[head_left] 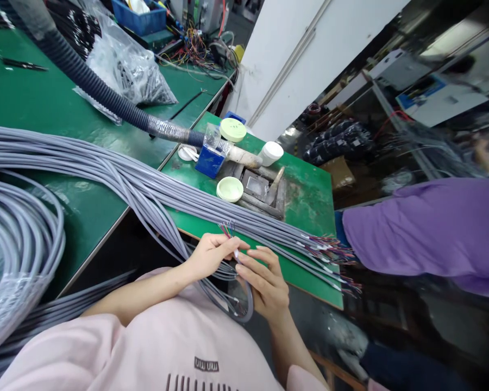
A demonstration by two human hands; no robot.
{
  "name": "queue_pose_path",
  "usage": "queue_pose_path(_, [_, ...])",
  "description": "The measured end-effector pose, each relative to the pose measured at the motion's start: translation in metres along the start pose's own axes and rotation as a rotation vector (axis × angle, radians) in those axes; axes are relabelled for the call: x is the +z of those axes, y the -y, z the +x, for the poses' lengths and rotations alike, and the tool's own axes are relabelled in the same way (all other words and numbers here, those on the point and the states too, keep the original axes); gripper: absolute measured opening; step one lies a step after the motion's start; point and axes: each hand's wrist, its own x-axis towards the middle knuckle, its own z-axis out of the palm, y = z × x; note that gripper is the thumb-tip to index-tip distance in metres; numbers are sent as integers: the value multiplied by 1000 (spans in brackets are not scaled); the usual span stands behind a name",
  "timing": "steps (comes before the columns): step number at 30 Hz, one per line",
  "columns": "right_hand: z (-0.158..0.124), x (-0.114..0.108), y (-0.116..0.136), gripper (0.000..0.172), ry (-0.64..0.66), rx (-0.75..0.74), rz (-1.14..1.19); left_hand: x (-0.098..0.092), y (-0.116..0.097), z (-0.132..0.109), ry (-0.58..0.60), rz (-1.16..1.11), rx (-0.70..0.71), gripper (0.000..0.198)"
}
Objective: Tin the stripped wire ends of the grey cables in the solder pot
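While a thick coil of grey cable in clear plastic film (22, 260) sits at your far left, a long bundle of round grey cables (187, 196) sweeps rightward, passing just beyond both your hands. Now your left hand (212, 252): thumb and forefinger are pinching the slim, round grey cable (251, 304) by its white end piece (236, 253). That end is right between your hands, in front of your chest, its long axis pointing away from you and slightly left, with thin multicoloured wires (226, 229) fanning off toward the bundle. Left is the nearer hand to those wires. Your right hand (267, 279) sits lower, fingers loosely bent and parted, fingertips at or just beside the cable; its thumb is hidden, so you can't tell whether it grips. Farther right, the bundle's frayed, coloured wire ends (330, 250) lie near a co-worker's purple sleeve (415, 233).
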Motion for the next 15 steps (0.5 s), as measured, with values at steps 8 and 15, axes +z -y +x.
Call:
queue_pose_path(8, [-2, 6, 3, 45, -21, 28, 31, -2, 1, 0, 13, -53, -23, 52])
queue_pose_path(15, [-4, 10, 5, 50, -7, 60, 71, -3, -1, 1, 17, -41, -34, 52])
